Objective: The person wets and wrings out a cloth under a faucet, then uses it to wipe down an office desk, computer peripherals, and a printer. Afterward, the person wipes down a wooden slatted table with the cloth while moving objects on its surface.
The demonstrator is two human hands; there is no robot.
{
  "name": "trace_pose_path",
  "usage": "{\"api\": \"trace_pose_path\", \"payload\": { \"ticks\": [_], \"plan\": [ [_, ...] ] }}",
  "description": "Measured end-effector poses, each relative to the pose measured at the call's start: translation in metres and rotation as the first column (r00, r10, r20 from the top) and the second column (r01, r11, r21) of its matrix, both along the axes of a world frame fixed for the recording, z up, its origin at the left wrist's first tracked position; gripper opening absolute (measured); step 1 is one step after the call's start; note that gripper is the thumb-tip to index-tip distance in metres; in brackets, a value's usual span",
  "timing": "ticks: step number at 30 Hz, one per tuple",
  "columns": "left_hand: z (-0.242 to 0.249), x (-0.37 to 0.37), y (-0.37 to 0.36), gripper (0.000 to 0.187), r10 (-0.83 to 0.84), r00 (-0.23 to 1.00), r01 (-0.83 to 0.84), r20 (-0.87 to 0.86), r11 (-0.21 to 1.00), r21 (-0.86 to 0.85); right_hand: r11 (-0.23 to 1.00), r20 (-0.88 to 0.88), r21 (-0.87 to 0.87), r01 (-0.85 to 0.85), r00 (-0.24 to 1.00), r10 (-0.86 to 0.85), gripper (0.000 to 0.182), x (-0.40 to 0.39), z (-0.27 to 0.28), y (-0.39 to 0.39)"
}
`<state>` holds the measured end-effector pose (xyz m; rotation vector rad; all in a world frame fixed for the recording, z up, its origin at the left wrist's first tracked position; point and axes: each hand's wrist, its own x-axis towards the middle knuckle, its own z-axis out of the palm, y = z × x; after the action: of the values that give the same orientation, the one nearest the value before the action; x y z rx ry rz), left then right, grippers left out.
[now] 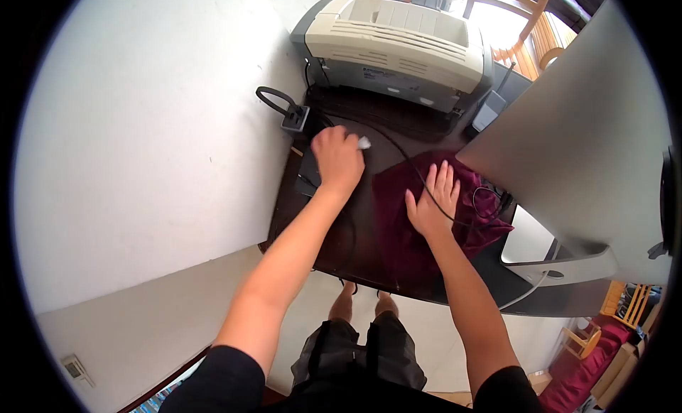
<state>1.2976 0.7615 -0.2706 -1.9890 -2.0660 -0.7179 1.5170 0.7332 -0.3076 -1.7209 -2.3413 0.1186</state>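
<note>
My left hand (339, 157) is closed over the dark desk, its fingers curled round a small white thing (364, 142), perhaps a tissue or wipe, that sticks out on its right. Just above that hand, a black power adapter (294, 119) with a looped cable stands by the wall. My right hand (435, 203) lies flat with fingers stretched on a crumpled maroon cloth (398, 221). A black cable (405, 151) runs from near the adapter across the cloth and past my right hand.
A beige and grey printer (391, 51) sits at the back of the desk (334, 260). At the right stands a large silver monitor (561, 129) on a metal stand (561, 272) with a white cable. A white wall (156, 129) borders the left. Wooden chairs show beyond.
</note>
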Motion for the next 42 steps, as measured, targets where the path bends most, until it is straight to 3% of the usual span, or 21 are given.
{"api": "trace_pose_path", "payload": {
  "ticks": [2,5,9,11,12,15,16,17,20,25,27,29,31,33,35,38,41,42],
  "plan": [
    [0.011,0.001,-0.034,0.013,0.193,0.979,-0.185,0.057,0.975,-0.124,0.997,-0.006,-0.012,0.075,0.997,-0.075,0.079,-0.023,0.0,0.03],
    [-0.004,-0.014,-0.059,0.025,0.315,0.948,-0.288,0.051,0.914,-0.285,0.993,0.009,-0.053,0.107,0.994,-0.107,0.079,-0.062,0.002,0.066],
    [-0.018,-0.021,-0.065,0.036,0.316,0.949,-0.304,-0.011,0.9,-0.312,0.989,0.009,0.062,0.132,0.991,-0.133,0.079,-0.095,-0.015,0.088],
    [-0.003,-0.016,-0.066,0.049,0.321,0.946,-0.287,0.053,0.9,-0.327,0.99,0.008,0.099,0.104,0.994,-0.105,0.078,-0.103,-0.017,0.093],
    [-0.01,-0.023,-0.065,0.065,0.324,0.937,-0.265,0.133,0.903,-0.339,0.99,0.008,0.099,0.101,0.995,-0.102,0.078,-0.105,-0.018,0.095],
    [0.01,-0.021,-0.067,0.076,0.325,0.944,-0.265,0.053,0.844,-0.466,0.994,0.023,0.096,-0.049,0.999,0.047,0.075,-0.111,-0.016,0.106],
    [0.014,-0.021,-0.065,0.082,0.351,0.933,-0.264,0.081,0.82,-0.508,0.981,0.005,0.053,-0.187,0.982,0.187,0.074,-0.112,-0.014,0.11],
    [0.018,-0.022,-0.062,0.082,0.348,0.934,-0.262,0.082,0.822,-0.505,0.949,-0.019,0.01,-0.315,0.949,0.316,0.072,-0.111,-0.011,0.111],
    [0.03,-0.036,-0.064,0.08,0.395,0.909,-0.253,0.132,0.776,-0.578,0.898,0.008,0.017,-0.44,0.898,0.44,0.072,-0.106,-0.009,0.1],
    [0.063,-0.083,-0.07,0.085,0.372,0.898,-0.151,0.234,0.762,-0.63,0.795,-0.039,-0.155,-0.587,0.807,0.589,0.076,-0.083,0.016,-0.002],
    [0.059,-0.105,-0.067,0.087,0.299,0.854,0.008,0.425,0.811,-0.585,0.729,-0.08,-0.114,-0.675,0.737,0.671,0.076,-0.076,0.011,-0.041],
    [0.061,-0.109,-0.066,0.087,0.307,0.841,0.026,0.446,0.799,-0.6,0.726,-0.116,-0.114,-0.678,0.735,0.668,0.076,-0.078,0.011,-0.034],
    [0.059,-0.11,-0.066,0.086,0.314,0.828,0.054,0.465,0.781,-0.622,0.864,-0.094,-0.07,-0.499,0.865,0.492,0.076,-0.1,0.005,-0.01],
    [0.057,-0.111,-0.064,0.082,0.328,0.715,0.141,0.617,0.797,-0.587,0.918,-0.134,-0.014,-0.396,0.911,0.391,0.077,-0.131,0.001,0.008],
    [0.071,-0.104,-0.063,0.063,0.298,0.588,0.223,0.752,0.834,-0.505,0.977,-0.118,0.0,-0.212,0.97,0.21,0.078,-0.164,-0.004,-0.002],
    [0.089,-0.112,-0.059,0.04,0.484,0.393,0.349,0.782,0.708,-0.614,0.937,-0.11,-0.091,-0.336,0.939,0.326,0.079,-0.191,0.001,-0.052],
    [0.098,-0.111,-0.057,0.036,0.525,0.38,0.305,0.762,0.707,-0.638,0.842,-0.178,-0.078,-0.534,0.838,0.515,0.073,-0.193,0.003,-0.096],
    [0.1,-0.11,-0.057,0.036,0.521,0.386,0.308,0.761,0.705,-0.639,0.846,-0.18,-0.076,-0.528,0.841,0.509,0.073,-0.186,0.003,-0.107]
  ]
}}
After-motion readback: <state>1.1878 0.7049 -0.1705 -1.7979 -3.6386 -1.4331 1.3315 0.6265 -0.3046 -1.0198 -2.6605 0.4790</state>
